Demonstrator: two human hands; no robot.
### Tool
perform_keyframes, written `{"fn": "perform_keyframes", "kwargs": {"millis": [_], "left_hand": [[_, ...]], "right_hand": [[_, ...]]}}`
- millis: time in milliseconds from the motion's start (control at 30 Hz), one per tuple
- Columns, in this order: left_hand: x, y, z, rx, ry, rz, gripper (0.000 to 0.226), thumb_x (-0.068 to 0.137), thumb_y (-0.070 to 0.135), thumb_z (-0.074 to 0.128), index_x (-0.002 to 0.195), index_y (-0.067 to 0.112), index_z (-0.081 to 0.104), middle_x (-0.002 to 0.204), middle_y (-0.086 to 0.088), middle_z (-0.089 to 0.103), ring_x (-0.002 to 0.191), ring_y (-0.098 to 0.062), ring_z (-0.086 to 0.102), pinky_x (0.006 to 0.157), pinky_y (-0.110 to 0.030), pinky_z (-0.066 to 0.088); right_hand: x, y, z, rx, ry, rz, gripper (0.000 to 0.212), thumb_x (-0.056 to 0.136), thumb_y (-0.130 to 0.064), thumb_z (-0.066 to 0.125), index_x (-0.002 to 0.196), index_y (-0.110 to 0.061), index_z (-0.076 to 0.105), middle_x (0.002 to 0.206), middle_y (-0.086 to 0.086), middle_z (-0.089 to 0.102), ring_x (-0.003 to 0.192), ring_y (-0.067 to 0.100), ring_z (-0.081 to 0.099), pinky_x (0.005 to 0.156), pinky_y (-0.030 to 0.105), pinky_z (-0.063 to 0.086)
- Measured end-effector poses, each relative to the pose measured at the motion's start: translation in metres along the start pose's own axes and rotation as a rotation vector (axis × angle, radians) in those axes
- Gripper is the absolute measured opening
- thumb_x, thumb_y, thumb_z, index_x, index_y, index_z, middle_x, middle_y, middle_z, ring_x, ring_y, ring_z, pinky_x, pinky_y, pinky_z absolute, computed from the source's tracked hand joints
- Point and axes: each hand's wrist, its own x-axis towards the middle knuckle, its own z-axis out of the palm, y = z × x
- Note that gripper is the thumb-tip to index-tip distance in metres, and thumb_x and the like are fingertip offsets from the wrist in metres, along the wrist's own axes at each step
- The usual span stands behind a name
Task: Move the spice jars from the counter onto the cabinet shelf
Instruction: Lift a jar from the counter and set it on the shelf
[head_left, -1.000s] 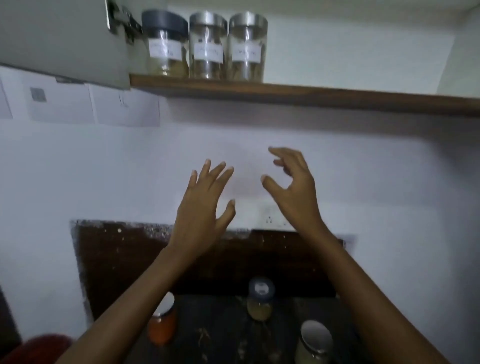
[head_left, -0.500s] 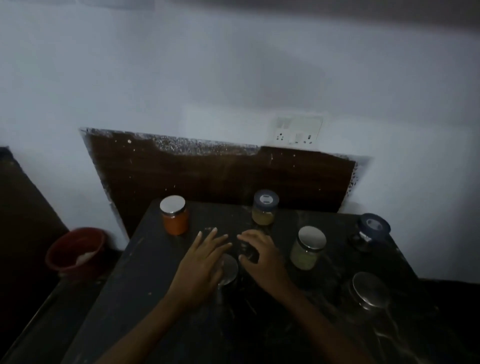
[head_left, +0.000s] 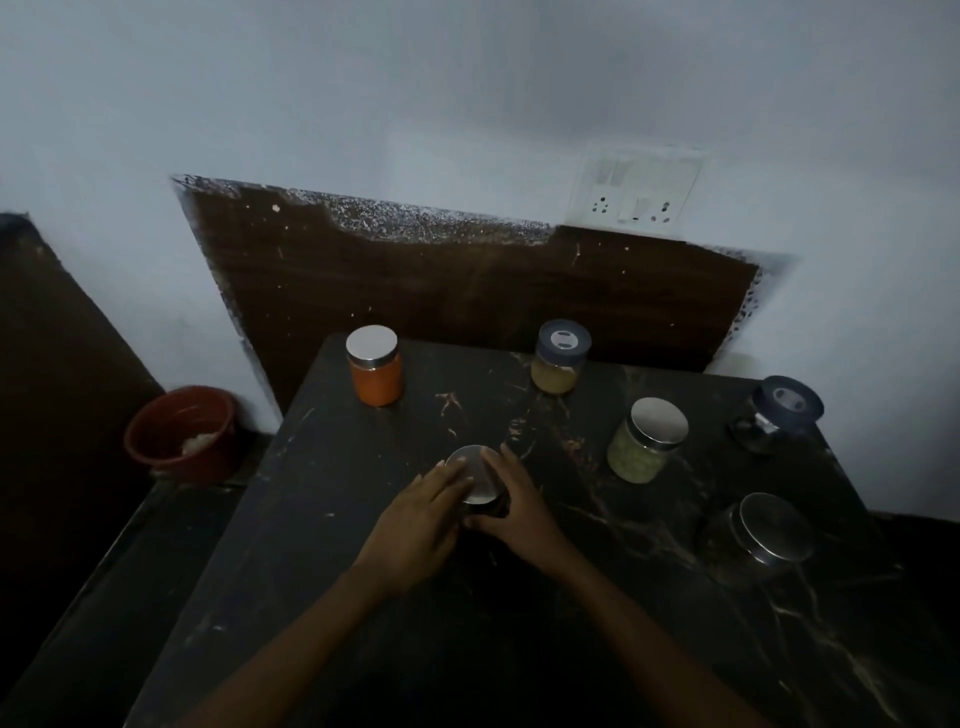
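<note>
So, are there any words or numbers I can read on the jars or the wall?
No text can be read here.
Blue-lidded jar: pale mark on the lid, too blurred to read.
Socket plate: no legible marking.
Held jar: no label shows.

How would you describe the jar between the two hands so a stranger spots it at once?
Start at the dark marble counter. Near its middle, a dark jar with a silver lid stands apart from the rest. Only it has the left hand and right hand against it.
</note>
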Motion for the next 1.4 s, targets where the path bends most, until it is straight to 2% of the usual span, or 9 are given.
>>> {"fn": "perform_keyframes", "kwargs": {"millis": [100,267,367,500,667,800,1000,1233,1400], "left_hand": [[-0.005,-0.002,-0.003,-0.145,-0.069,-0.050,0.070,0.085,0.015,0.060,0.145,0.025,0.026,0.157,0.012,0.003,0.141,-0.009,0.022,0.104,-0.020,0.037],[-0.007,0.003,-0.023,-0.231,-0.126,-0.074,0.098,0.079,0.014,0.067,0.144,0.044,0.000,0.152,0.025,-0.019,0.131,-0.009,0.037,0.083,-0.026,0.054],[-0.002,0.008,-0.036,-0.185,-0.124,-0.003,0.112,0.074,0.019,0.074,0.143,0.048,-0.010,0.150,0.025,-0.025,0.141,-0.010,0.012,0.094,-0.026,0.049],[0.003,0.021,-0.047,-0.233,-0.126,0.077,0.121,0.070,0.029,0.078,0.140,0.051,-0.019,0.150,0.020,-0.030,0.142,-0.010,0.005,0.103,-0.029,0.038],[0.007,0.036,-0.046,-0.367,-0.132,0.101,0.122,0.067,0.034,0.080,0.142,0.046,-0.015,0.152,0.019,-0.020,0.139,0.007,-0.003,0.107,-0.020,0.026],[0.008,0.038,-0.045,-0.425,-0.138,0.064,0.123,0.063,0.032,0.083,0.143,0.046,-0.008,0.153,0.017,-0.008,0.141,-0.003,0.009,0.109,-0.032,0.035],[0.004,0.042,-0.042,-0.463,-0.170,0.038,0.118,0.059,0.042,0.079,0.146,0.041,-0.001,0.151,0.020,-0.002,0.141,-0.009,0.016,0.107,-0.039,0.040],[0.010,0.047,-0.041,-0.410,-0.227,0.026,0.123,0.061,0.036,0.082,0.140,0.044,-0.012,0.150,0.024,-0.018,0.144,-0.010,0.000,0.113,-0.041,0.030],[0.020,0.057,-0.043,-0.289,-0.278,0.070,0.126,0.065,0.038,0.081,0.139,0.038,-0.020,0.143,0.029,-0.031,0.135,0.005,-0.014,0.112,-0.027,0.012]], "right_hand": [[0.002,-0.001,0.005,0.096,0.090,-0.002,0.077,0.077,-0.016,0.074,0.141,-0.024,0.034,0.149,-0.002,0.031,0.138,0.013,0.028,0.111,0.030,0.030],[0.003,-0.015,-0.011,0.225,0.092,0.084,0.066,0.076,-0.019,0.074,0.135,-0.026,0.044,0.142,-0.005,0.040,0.130,0.013,0.038,0.106,0.033,0.037],[-0.003,-0.034,-0.036,0.230,0.038,0.056,0.059,0.079,-0.026,0.070,0.133,-0.025,0.046,0.134,-0.010,0.044,0.120,0.007,0.042,0.091,0.020,0.042],[-0.015,-0.052,-0.063,0.254,-0.031,0.043,0.041,0.085,-0.032,0.060,0.125,-0.029,0.050,0.120,-0.009,0.050,0.113,0.013,0.052,0.089,0.035,0.052],[-0.029,-0.058,-0.078,0.240,-0.072,0.092,0.039,0.090,-0.036,0.052,0.128,-0.028,0.046,0.126,0.002,0.049,0.102,0.011,0.056,0.071,0.026,0.056],[-0.041,-0.051,-0.087,0.255,-0.165,0.102,0.057,0.088,-0.036,0.054,0.138,-0.041,0.026,0.146,0.000,0.031,0.111,0.013,0.052,0.073,0.025,0.055],[-0.059,-0.031,-0.091,0.029,-0.443,0.036,0.133,0.062,-0.009,0.084,0.138,-0.053,-0.016,0.148,-0.021,0.001,0.134,0.007,0.025,0.105,0.028,0.037],[-0.060,-0.032,-0.085,-0.056,-0.284,-0.018,0.134,0.054,-0.015,0.087,0.139,-0.054,-0.009,0.144,-0.032,-0.004,0.138,0.017,0.021,0.102,0.047,0.043],[-0.060,-0.032,-0.082,-0.158,-0.238,-0.045,0.131,0.059,-0.015,0.086,0.144,-0.041,-0.011,0.146,-0.026,-0.007,0.132,0.001,0.009,0.099,0.012,0.028]]}}
